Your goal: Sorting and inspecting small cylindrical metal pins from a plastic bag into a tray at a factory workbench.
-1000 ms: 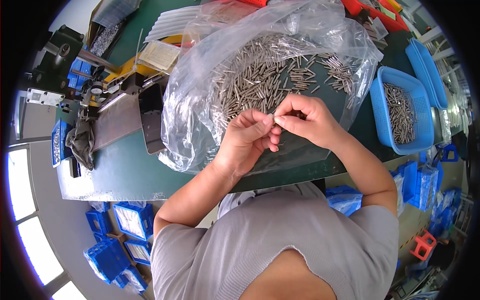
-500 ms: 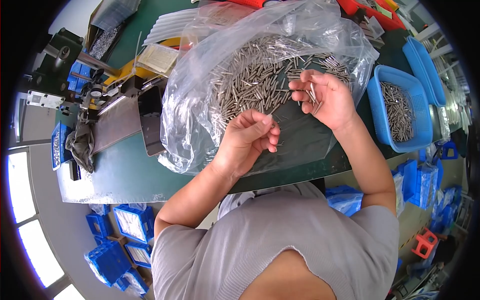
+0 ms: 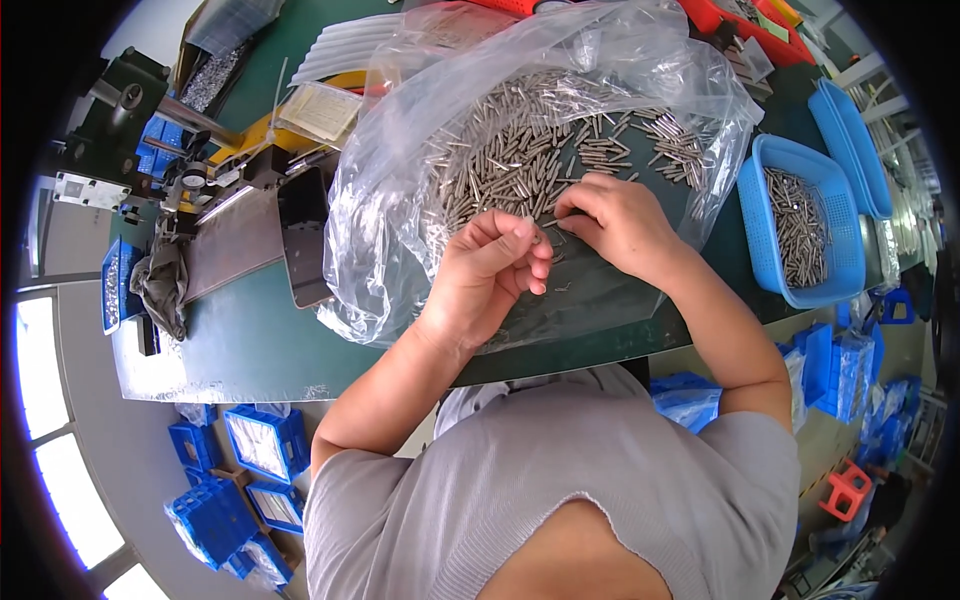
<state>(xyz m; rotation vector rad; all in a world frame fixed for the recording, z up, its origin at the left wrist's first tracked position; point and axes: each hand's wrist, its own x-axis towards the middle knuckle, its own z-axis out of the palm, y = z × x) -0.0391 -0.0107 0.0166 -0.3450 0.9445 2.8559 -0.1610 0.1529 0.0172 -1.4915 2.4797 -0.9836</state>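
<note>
A heap of short metal pins [image 3: 510, 150] lies on a clear plastic bag [image 3: 385, 240] spread over the green table. My left hand [image 3: 485, 265] is at the heap's near edge, thumb and forefinger pinched on something small that I cannot make out. Just right of it, my right hand [image 3: 625, 228] is turned palm down with its fingers curled. A slim metal pin seems to stick out from its fingertips toward the left hand. The fingers hide whatever else it holds. The two hands' fingertips are close together.
A blue perforated basket [image 3: 850, 250] of metal pins stands on the right, beside another blue basket [image 3: 850, 140]. At left are a bench device with a dial gauge [image 3: 193, 180] and a dark tray [image 3: 303, 235]. Red bins [image 3: 790, 45] sit at the back.
My right hand, which was palm up with several pins in it, has turned over and come left and down to my left fingertips. The left hand has barely moved.
</note>
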